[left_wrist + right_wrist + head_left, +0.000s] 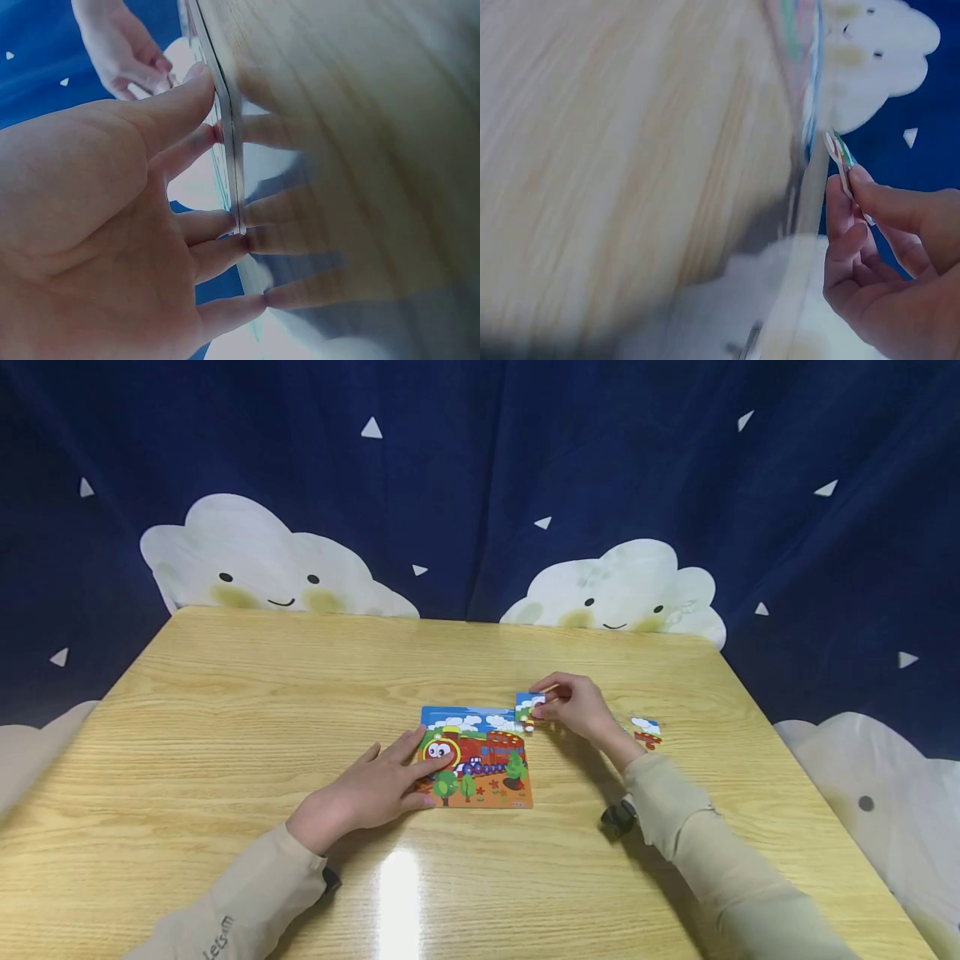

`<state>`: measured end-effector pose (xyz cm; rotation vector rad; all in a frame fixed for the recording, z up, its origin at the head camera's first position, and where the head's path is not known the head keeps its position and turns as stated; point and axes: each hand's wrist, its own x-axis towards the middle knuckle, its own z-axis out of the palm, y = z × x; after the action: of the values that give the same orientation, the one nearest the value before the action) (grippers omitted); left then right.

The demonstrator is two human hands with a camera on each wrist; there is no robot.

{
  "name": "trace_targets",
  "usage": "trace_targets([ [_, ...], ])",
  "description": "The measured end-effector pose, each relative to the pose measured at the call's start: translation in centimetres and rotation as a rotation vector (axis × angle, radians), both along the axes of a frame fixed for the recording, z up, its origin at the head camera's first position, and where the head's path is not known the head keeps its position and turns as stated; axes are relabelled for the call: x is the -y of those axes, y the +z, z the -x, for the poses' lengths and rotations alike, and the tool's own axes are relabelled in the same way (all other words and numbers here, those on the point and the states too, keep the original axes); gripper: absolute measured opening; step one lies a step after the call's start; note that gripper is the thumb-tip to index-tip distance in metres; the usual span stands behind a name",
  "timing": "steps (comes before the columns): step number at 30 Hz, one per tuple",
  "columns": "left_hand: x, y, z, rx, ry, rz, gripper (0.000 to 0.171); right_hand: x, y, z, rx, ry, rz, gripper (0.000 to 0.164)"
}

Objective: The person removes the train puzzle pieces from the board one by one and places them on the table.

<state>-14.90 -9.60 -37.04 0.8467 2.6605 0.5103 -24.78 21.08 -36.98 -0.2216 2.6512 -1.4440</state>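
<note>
A jigsaw puzzle (491,777) with a red train, trees and clouds lies flat on the table. My left hand (375,787) rests on its left side, fingers spread; in the left wrist view the fingers touch the puzzle's edge (231,127). Between thumb and fingers, my right hand (579,706) pinches a puzzle piece (527,703) showing blue sky, white cloud and green. This piece is over the puzzle's upper right corner. From the right wrist view, the pinched piece (843,161) appears raised and tilted, apart from the puzzle (799,45).
To the right of the puzzle, partly behind the right wrist, lies a loose puzzle piece (647,732) with cloud and red parts. The wooden table (262,693) ends at a dark blue curtain (465,460) printed with clouds.
</note>
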Motion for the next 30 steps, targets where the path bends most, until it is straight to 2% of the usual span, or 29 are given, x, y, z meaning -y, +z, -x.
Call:
trace_targets([
  [6,0.0,0.1,-0.1,0.003,0.003,0.004,0.059,-2.7,-0.5,0.1,-0.059,-0.023,-0.173,0.025],
  [11,0.0,0.0,0.0,-0.001,0.002,-0.003,0.060,-3.4,-0.8,0.2,-0.125,-0.006,-0.228,0.024],
  [19,-0.1,-0.1,0.1,-0.003,0.002,0.001,0.059,-3.5,-1.3,0.3,-0.095,0.021,-0.348,0.023],
  [30,-0.1,-0.4,0.1,-0.022,-0.001,-0.003,0.060,-3.5,-1.3,0.1,-0.095,0.035,-0.340,0.021],
])
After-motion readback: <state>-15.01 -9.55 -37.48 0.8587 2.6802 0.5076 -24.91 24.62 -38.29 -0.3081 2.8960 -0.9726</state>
